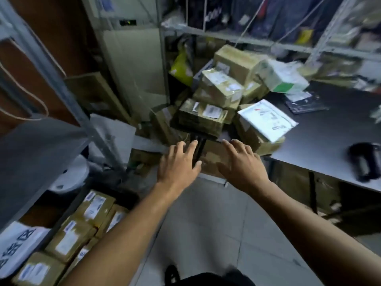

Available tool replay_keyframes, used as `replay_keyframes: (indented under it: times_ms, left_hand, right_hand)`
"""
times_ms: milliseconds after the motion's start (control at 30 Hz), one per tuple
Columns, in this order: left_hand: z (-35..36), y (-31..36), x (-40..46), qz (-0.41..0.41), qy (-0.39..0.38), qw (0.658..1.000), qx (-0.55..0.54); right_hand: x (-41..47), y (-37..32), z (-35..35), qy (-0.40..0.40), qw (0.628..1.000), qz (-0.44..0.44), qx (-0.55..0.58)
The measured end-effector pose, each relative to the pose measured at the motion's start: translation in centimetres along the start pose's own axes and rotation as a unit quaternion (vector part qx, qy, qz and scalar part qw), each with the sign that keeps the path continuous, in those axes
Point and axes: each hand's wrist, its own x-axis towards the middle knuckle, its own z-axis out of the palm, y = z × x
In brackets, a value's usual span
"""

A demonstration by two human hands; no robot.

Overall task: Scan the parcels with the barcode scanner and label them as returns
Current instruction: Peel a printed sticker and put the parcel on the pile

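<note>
A heap of taped cardboard parcels [218, 87] with white labels rises at the left end of the grey table [321, 137]. A white mailer bag [266, 118] lies on the heap's right side. Both my arms stretch toward a brown box [212, 157] at the heap's foot. My left hand [179, 164] hovers with fingers spread over its left part, my right hand [241, 164] likewise over its right part. Neither hand holds anything. A black device, possibly the barcode scanner [365, 164], lies on the table at right. The picture is blurred.
More labelled parcels [82, 223] lie in rows on the floor at lower left, under a grey metal shelf [35, 153]. A white bag [18, 244] with dark print sits beside them. Metal racks with goods stand behind the table. Pale floor tiles [206, 234] lie under my arms.
</note>
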Motion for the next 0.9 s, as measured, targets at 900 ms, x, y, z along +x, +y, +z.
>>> replay_keyframes:
  times_ms: [900]
  left_hand:
    - [5.7,30.0,19.7,0.034,-0.010,0.993,-0.115]
  right_hand:
    - [6.1,32.9,-6.2,0.024,0.990,0.120,0.065]
